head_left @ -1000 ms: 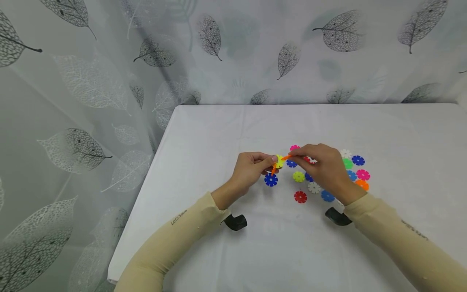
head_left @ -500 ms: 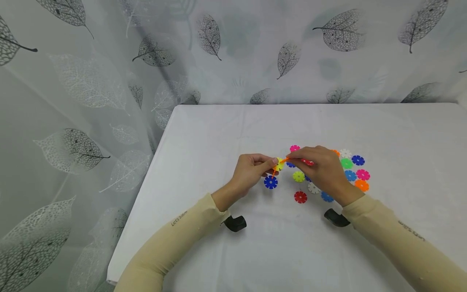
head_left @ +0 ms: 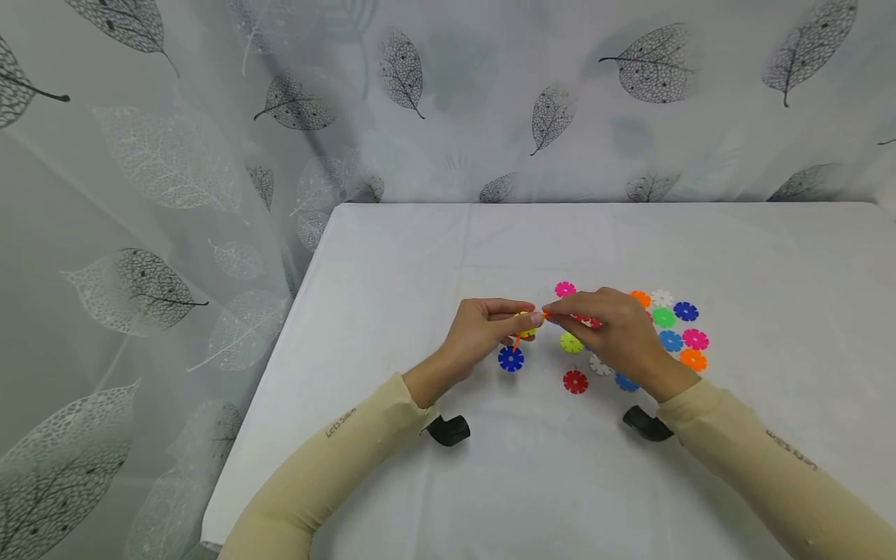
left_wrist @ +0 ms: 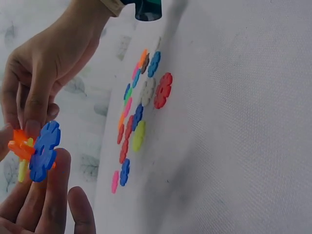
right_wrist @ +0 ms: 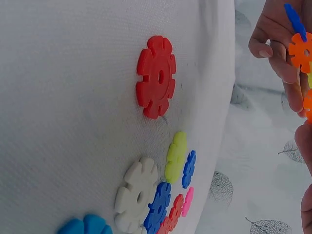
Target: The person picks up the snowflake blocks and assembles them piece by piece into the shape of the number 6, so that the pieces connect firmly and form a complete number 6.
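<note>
In the head view my left hand (head_left: 486, 328) holds a small chain of notched plastic flower discs between thumb and fingers. A blue disc (head_left: 511, 358) hangs lowest, fixed to an orange disc (right_wrist: 301, 52), with a yellow disc (head_left: 526, 325) above, partly covered by the fingers. My right hand (head_left: 616, 327) pinches a second orange disc (right_wrist: 308, 103) against the yellow one, its fingertips close to the left thumb. The left wrist view shows the right hand reaching down to the cluster from above. Fingers hide much of where the discs meet.
Loose flower discs lie flat on the white-covered table (head_left: 420, 257), mostly under and right of my right hand, among them a red disc (head_left: 575, 382) nearest me and a pink disc (head_left: 565, 289) farther back. A leaf-patterned curtain (head_left: 455, 101) hangs behind and to the left.
Both hands have come a little lower, their fingertips closer together. The blue disc has swung slightly down and left, and the pinched orange disc is now mostly covered by fingers.
</note>
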{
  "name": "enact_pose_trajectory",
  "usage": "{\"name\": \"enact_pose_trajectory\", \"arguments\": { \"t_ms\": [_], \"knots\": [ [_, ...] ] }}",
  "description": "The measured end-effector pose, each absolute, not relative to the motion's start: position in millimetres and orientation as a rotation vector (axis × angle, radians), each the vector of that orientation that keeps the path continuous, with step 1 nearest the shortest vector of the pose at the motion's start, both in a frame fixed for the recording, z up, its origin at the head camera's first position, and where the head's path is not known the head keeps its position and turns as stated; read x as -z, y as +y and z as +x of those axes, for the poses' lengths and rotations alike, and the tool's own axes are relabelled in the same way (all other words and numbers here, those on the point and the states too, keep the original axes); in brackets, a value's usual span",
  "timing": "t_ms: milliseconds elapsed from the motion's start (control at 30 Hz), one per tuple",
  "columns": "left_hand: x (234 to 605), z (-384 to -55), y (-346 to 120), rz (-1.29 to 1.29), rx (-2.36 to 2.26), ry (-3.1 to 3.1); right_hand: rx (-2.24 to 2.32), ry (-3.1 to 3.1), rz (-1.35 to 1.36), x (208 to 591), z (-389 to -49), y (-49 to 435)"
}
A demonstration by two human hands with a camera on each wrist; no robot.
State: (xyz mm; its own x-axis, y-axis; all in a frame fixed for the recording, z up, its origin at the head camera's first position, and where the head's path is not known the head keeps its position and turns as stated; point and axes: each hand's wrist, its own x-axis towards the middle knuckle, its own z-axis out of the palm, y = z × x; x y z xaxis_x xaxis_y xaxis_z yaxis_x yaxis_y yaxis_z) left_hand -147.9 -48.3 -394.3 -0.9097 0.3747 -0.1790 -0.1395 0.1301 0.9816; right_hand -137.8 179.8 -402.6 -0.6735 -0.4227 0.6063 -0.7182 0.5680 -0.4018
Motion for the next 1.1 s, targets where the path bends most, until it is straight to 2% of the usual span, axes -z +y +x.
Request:
{"name": "enact_pose_trajectory", "arguments": {
  "t_ms": [267,867,1100],
  "knots": [
    [394.4,-146.8,-49.9,0.233,-1.826,2.055,-0.992,-2.377,0.859,400.0,-137.3,188.2],
    [397.6,-150.4,-49.6,0.046,-1.867,2.151,-1.17,-2.499,0.049,402.5,-131.0,272.9],
    [397.9,-152.3,-47.8,-0.056,-1.846,2.165,-1.138,-2.747,-0.157,408.5,-130.5,300.4]
  ]
}}
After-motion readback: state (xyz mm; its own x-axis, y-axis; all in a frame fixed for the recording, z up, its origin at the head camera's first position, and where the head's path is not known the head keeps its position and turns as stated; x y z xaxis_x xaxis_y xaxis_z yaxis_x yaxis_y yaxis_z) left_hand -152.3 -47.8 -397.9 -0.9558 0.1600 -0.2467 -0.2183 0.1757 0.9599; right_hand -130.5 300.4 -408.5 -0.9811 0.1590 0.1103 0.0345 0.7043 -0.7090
